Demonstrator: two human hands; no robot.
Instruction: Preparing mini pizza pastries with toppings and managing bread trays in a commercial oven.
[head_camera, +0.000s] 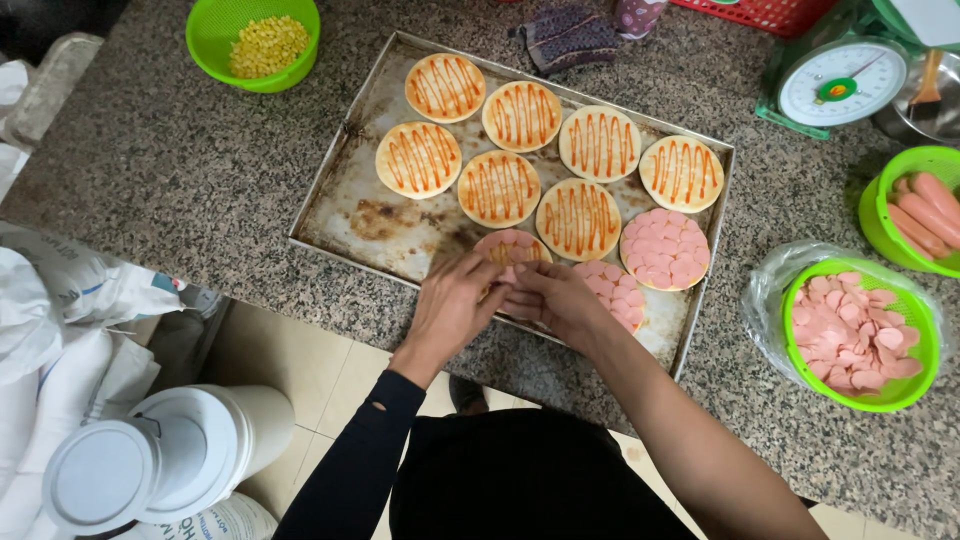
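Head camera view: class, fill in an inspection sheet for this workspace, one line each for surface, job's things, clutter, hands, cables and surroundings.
Surface: speckled grey granite counter.
Job's things: worn rectangular metal baking tray with round dough bases; six striped with orange sauce, one fully covered in pink sausage slices, two partly hidden by the hands; green basket of sausage slices.
Clutter: green basket of corn kernels, green bowl of whole sausages, green dial scale, folded cloth.
Hands: left hand and right hand together over the near dough base.
Cables: nothing seen.
Surroundings: white lidded bucket, white sacks, tiled floor.
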